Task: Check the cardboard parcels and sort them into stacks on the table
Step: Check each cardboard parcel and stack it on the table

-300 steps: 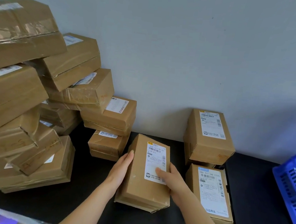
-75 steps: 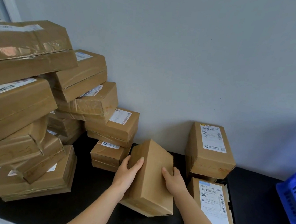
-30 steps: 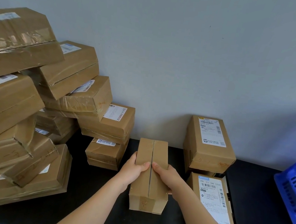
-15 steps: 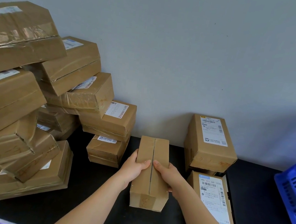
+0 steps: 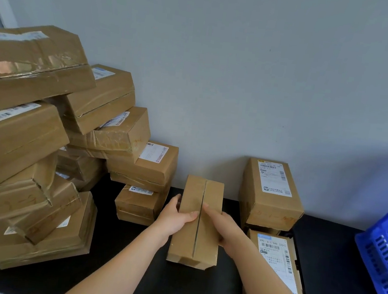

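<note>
Both hands, left hand (image 5: 176, 216) and right hand (image 5: 225, 229), clamp the parcel (image 5: 197, 221) at nine and three o'clock; it looks stiff, light.

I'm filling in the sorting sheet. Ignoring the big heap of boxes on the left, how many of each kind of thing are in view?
Plain brown cardboard parcel held by left hand and right hand: 1
Labelled brown cardboard parcels at right: 2 showing
Blue plastic crate: 1
Total: 4
</note>
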A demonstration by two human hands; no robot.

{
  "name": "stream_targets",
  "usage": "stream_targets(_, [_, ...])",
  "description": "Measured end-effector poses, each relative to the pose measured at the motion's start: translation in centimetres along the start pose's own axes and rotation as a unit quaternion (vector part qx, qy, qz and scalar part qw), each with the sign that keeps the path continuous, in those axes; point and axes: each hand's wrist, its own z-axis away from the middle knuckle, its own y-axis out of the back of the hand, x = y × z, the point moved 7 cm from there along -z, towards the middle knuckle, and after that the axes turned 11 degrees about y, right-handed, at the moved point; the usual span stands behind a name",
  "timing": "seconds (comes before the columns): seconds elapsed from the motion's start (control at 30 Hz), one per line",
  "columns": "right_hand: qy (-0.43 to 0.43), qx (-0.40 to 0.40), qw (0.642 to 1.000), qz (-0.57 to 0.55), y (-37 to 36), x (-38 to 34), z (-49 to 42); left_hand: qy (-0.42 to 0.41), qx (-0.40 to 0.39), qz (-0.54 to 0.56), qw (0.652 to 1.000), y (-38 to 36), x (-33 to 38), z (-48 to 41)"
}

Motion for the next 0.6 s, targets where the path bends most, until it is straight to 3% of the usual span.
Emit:
stream_targets(0.37, [0.086,0.035,0.987,-0.13,0.9,-3.4,0.6,-0.053,0.02,-0.021,0.998,0.5,2.2,0.5])
stream_targets(0.6, [0.088,0.065,0.98,-0.167,2.0,-3.4,1.2,-0.078,0.037,0.108,0.99,1.2,2.3,0.9])
